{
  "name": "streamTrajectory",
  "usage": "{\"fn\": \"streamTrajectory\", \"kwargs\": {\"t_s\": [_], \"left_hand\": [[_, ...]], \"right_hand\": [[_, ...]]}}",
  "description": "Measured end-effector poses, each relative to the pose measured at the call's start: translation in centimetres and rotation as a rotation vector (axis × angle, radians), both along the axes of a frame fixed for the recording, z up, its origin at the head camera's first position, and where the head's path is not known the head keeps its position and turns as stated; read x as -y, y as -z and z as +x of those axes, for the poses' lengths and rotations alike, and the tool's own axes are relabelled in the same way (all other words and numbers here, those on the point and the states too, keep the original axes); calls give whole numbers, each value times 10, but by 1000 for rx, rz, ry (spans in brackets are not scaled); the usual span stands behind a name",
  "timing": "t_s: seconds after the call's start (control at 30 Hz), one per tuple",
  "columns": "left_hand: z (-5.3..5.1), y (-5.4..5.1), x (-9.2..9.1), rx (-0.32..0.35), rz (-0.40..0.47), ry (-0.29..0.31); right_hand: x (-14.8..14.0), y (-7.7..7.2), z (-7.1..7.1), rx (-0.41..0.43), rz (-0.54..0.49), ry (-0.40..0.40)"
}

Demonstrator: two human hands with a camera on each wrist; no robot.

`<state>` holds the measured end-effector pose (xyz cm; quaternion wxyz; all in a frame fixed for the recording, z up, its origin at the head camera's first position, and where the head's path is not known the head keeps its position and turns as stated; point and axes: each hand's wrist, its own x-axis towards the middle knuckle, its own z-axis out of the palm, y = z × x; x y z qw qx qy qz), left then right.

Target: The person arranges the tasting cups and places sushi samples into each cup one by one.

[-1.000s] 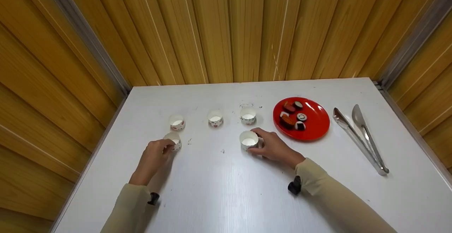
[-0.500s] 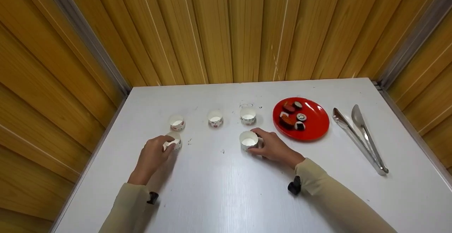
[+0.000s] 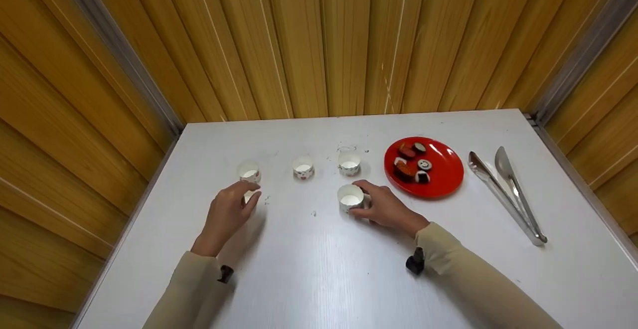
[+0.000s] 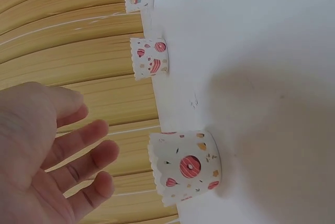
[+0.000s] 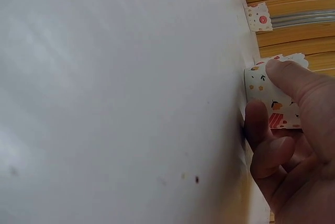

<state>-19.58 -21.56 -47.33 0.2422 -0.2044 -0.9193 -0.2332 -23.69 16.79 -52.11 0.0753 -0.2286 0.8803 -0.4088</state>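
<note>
My right hand [image 3: 386, 208] grips a small white paper baking cup [image 3: 351, 200] from its right side. The right wrist view shows the thumb and fingers around the printed wall of that cup [image 5: 267, 90]. My left hand [image 3: 225, 217] hovers over the front-left baking cup [image 3: 250, 197], hiding most of it. In the left wrist view the left hand [image 4: 57, 156] is apart from the nearest cup [image 4: 188, 167], its fingers loosely bent around nothing. Three more baking cups stand upright in a back row: left [image 3: 248, 172], middle [image 3: 303, 168] and right [image 3: 349, 163].
A red plate [image 3: 446, 174] with several sushi pieces [image 3: 404, 170] lies right of the cups. Metal tongs [image 3: 506, 199] and a long metal utensil with a flat blade [image 3: 507, 167] lie farther right on the white table [image 3: 309, 274]. Wood-patterned panels [image 3: 319, 45] enclose the table.
My left hand has let go of the front-left baking cup and moved slightly right and up over it. My right hand keeps its grip in the same place.
</note>
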Motion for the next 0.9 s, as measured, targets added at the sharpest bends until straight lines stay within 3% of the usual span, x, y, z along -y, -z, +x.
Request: {"fn": "streamTrajectory", "kwargs": {"t_s": [0.17, 0.47, 0.9], "left_hand": [[-4, -5, -14, -26, 13, 60], [-11, -14, -41, -40, 12, 107], [-16, -16, -72, -103, -4, 180]], "right_hand": [[-1, -1, -1, 14, -4, -4], [-1, -1, -1, 12, -25, -13], [-1, 0, 0, -14, -11, -30]]}}
